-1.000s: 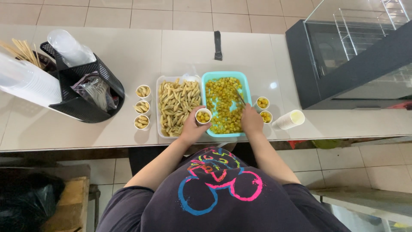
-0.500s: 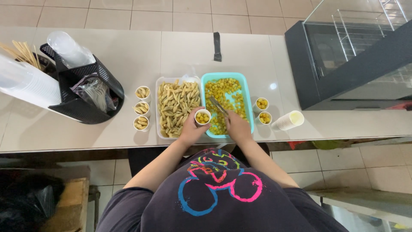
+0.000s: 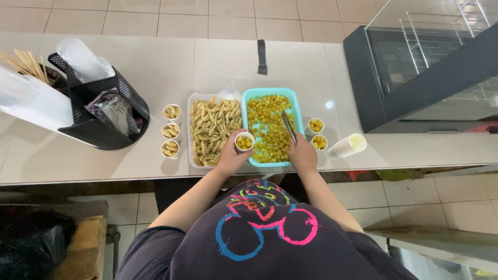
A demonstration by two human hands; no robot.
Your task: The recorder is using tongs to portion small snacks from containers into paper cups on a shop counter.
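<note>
While the left hand [image 3: 231,158] clamps a small paper cup [image 3: 244,141] at the teal tray's [image 3: 254,93] nine o'clock edge, the right hand [image 3: 302,154], fingers closed on tongs [image 3: 288,127], seems mid-filling, needing a steady lift across.

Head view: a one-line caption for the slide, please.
Left hand holds a small paper cup of yellow balls; right hand works metal tongs in the turquoise plastic tray.

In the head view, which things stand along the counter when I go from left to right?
Black mesh caddy → three small cups of pale sticks → clear tray of pale sticks → teal tray of yellow balls → two small cups of yellow balls → stack of paper cups → glass display case.
</note>
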